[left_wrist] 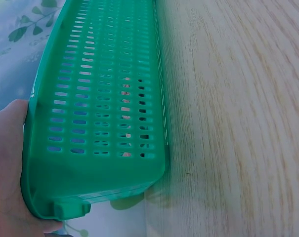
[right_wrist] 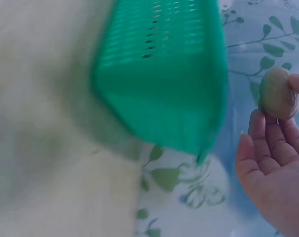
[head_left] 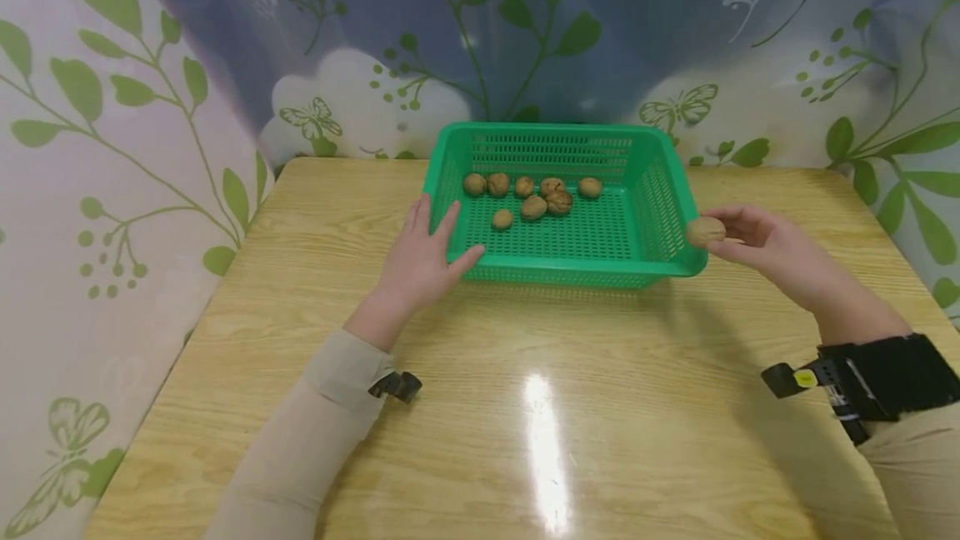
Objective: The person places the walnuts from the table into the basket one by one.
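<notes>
A green plastic basket (head_left: 570, 266) with slotted walls stands on the table, several walnuts (head_left: 533, 207) lying loose on its floor. My left hand (head_left: 423, 261) is at the basket's left end, fingers spread over the rim; in the left wrist view the hand (left_wrist: 6, 163) touches the rim of the basket (left_wrist: 100, 173). At the opposite end, my right hand (head_left: 783, 257) pinches a single walnut (head_left: 705, 231) between thumb and fingertips by the right front corner. The right wrist view shows this walnut (right_wrist: 277, 94) raised, apart from the basket (right_wrist: 154, 108).
The wooden table (head_left: 465, 407) reaches from the basket toward me, with a bright light reflection on it. A leaf-patterned cloth (head_left: 525, 40) hangs behind the basket and along the left side. Small cameras are strapped to both wrists.
</notes>
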Demonstrator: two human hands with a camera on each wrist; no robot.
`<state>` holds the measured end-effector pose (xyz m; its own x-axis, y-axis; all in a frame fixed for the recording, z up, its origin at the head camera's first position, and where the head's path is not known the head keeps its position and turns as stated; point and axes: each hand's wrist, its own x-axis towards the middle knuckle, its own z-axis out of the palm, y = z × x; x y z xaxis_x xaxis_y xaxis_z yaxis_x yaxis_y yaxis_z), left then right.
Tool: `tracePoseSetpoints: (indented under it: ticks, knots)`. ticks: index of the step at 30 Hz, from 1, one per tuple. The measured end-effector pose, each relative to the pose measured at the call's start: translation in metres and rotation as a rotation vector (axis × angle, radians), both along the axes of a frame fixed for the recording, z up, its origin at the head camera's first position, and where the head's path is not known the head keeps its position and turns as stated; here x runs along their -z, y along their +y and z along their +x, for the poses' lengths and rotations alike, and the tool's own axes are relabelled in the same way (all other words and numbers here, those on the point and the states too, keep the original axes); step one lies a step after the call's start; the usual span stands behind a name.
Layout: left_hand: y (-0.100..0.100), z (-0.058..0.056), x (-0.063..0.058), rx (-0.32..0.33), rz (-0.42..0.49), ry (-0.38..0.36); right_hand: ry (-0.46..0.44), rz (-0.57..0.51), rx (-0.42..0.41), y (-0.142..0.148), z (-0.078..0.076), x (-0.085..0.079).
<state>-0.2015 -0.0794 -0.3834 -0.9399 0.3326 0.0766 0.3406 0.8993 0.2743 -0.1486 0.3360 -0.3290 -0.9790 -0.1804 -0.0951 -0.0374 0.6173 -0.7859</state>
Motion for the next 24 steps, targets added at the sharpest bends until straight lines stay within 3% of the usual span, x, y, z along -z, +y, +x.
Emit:
tracePoseSetpoints:
  ticks: [8,13,17,24]
  knots:
    - [-0.001,-0.002,0.001,-0.003,0.001,0.007,0.042,-0.047,-0.033,-0.033,-0.042,-0.040]
    - [-0.001,-0.001,0.001,0.000,0.010,0.010,0.036,-0.108,-0.074,-0.057,-0.070,-0.055]
    - [-0.003,-0.001,0.000,-0.007,0.013,0.015,0.013,-0.156,-0.111,-0.077,-0.097,-0.056]
    - [-0.001,-0.001,0.004,-0.001,-0.005,0.010,-0.036,-0.186,-0.123,-0.106,-0.141,-0.041]
